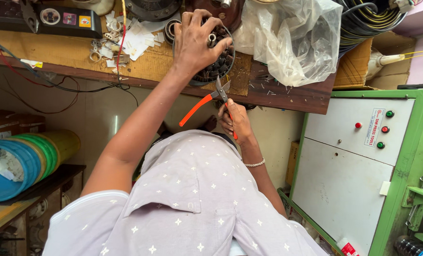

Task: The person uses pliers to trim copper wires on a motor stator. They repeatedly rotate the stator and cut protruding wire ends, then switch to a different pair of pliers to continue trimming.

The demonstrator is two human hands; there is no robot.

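At the near edge of the wooden workbench (287,97), the left hand (197,42) is spread over a round, dark wound motor core (218,66), fingers curled round its top and pinning it flat on the bench. Just below it, off the bench edge, the right hand (237,121) is closed around one orange handle of a pair of snips (211,99); the other handle juts out free to the left, and the steel blades stand slightly parted with their tips touching or almost touching the core's lower rim. Whether the blades have any wire between them is hard to tell, since the tips are small against the dark windings. Judging by how things lie, the trimming looks under way rather than finished: the core's windings still sit in their slots, and small scraps lie on the bench nearby. A crumpled clear plastic bag (296,38) sits just right of the core, and a green control cabinet (363,156) stands to the right.
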